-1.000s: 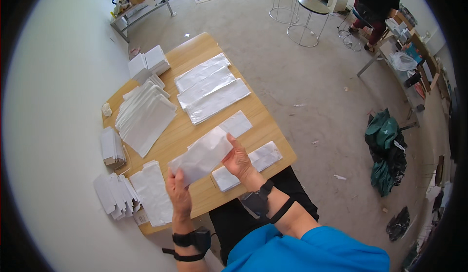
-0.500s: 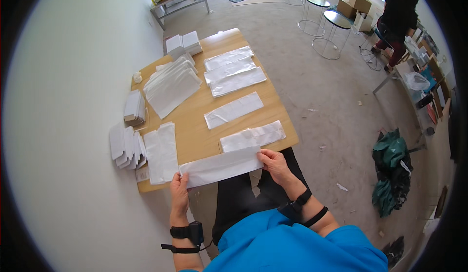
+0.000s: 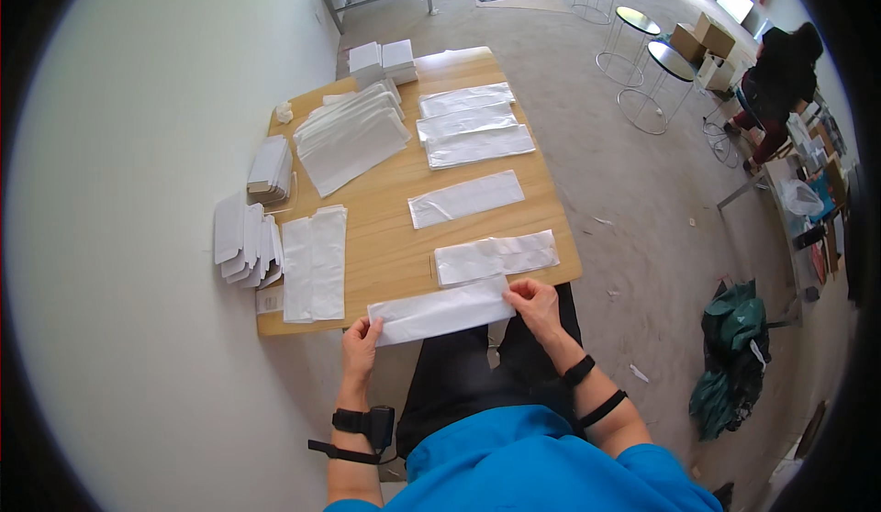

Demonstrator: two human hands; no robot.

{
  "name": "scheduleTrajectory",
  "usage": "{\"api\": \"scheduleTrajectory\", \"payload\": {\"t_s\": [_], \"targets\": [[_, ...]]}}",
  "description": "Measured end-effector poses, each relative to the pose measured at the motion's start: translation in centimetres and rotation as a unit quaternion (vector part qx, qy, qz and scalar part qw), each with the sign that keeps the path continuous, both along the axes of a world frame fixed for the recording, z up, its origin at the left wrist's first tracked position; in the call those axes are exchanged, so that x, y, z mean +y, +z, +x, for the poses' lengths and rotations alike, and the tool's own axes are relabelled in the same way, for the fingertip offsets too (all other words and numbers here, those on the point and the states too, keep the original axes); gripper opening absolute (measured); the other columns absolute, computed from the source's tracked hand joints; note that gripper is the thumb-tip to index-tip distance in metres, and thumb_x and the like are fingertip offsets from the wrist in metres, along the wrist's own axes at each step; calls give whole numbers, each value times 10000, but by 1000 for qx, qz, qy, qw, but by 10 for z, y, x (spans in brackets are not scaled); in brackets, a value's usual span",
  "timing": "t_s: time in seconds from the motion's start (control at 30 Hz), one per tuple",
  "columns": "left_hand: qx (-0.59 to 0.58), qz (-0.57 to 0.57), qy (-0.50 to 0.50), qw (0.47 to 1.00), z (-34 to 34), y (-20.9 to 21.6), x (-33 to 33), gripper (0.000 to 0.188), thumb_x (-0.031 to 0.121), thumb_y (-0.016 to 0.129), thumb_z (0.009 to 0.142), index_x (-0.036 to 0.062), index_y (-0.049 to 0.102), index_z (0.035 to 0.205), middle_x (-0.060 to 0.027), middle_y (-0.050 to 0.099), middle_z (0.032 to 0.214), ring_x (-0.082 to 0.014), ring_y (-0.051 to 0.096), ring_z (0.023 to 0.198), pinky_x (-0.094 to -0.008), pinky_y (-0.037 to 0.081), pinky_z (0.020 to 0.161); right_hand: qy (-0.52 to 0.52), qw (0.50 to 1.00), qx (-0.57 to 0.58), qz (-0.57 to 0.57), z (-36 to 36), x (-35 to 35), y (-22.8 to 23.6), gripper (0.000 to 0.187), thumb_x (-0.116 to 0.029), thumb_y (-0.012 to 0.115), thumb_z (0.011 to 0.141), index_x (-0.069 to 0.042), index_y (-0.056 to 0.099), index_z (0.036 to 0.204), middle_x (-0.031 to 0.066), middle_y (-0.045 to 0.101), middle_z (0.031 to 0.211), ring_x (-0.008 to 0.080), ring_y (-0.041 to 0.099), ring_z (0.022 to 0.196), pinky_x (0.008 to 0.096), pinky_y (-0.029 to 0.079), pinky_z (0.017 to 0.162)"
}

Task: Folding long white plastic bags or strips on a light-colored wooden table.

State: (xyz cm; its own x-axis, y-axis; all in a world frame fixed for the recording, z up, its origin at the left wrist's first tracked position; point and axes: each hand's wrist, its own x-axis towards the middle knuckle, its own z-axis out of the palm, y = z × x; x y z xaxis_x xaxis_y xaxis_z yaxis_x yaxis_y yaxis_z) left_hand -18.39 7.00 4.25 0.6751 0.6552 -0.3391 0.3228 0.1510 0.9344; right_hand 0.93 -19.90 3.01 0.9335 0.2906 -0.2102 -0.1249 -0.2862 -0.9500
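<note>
A long white sheet [image 3: 442, 312], folded into a strip and thin like tissue paper, spans the table's near edge between my hands. My left hand [image 3: 360, 351] pinches its left end, thumb on top. At the other end, my right hand [image 3: 538, 310] has the upper right corner between thumb and fingers. Just beyond the strip lies a folded white bundle [image 3: 500, 257], partly covered by it. Farther off is another flat folded strip [image 3: 466, 198]. An upright folded white sheet [image 3: 315, 264] rests left of my hands.
On the wooden table [image 3: 385, 237] are fanned white sheets [image 3: 353, 140], several overlapping strips [image 3: 477, 145], and white carton stacks [image 3: 240, 241] by the wall. Round stools [image 3: 672, 61] and a seated person [image 3: 780, 81] are at the far right. Dark green plastic [image 3: 734, 328] lies on the floor.
The view has shifted, so the table and room appear displaced. Both hands keep the same hold on the folded sheet, which stays stretched between them at the table's near edge.
</note>
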Motion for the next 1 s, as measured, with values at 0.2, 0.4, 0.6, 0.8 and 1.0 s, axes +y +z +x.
{"api": "scheduleTrajectory", "payload": {"t_s": [0.2, 0.4, 0.6, 0.8, 1.0], "targets": [[-23, 43, 18, 999, 52, -4, 30, 229, 220, 656, 894, -7, 649, 926, 11, 618, 792, -45, 514, 682, -207, 428, 607, -28, 997, -44, -49, 49, 42, -7, 235, -221, 755, 709, -21, 678, 805, 68, 671, 705, 143, 634, 652, 280, 508, 631], [34, 65, 1, 997, 75, -35, 52, 216, 217, 654, 891, 2, 645, 916, 17, 606, 756, -45, 516, 649, -212, 424, 550, -57, 993, -37, -96, 64, 58, -27, 221, -224, 753, 678, -39, 649, 741, 82, 669, 708, 202, 648, 658, 322, 515, 639], [72, 70, -7, 995, 84, -47, 55, 229, 227, 658, 887, 0, 637, 899, 25, 599, 742, -44, 509, 647, -213, 423, 558, -54, 988, -52, -134, 67, 63, -26, 195, -208, 728, 680, -42, 632, 718, 91, 659, 689, 223, 649, 651, 341, 516, 641], [68, 136, -17, 988, 94, -48, 49, 232, 225, 664, 876, -5, 629, 886, 27, 591, 723, -53, 505, 635, -217, 424, 573, -61, 984, -46, -162, 68, 64, -26, 192, -212, 707, 694, -39, 625, 709, 99, 652, 675, 240, 645, 645, 350, 513, 637], [161, 235, -40, 958, 96, -44, 41, 211, 198, 690, 822, 8, 614, 872, -20, 566, 651, -122, 521, 586, -274, 434, 564, -52, 976, -38, -207, 67, 67, -28, 157, -188, 679, 694, -41, 627, 709, 112, 653, 678, 269, 646, 652, 371, 509, 632]]}}
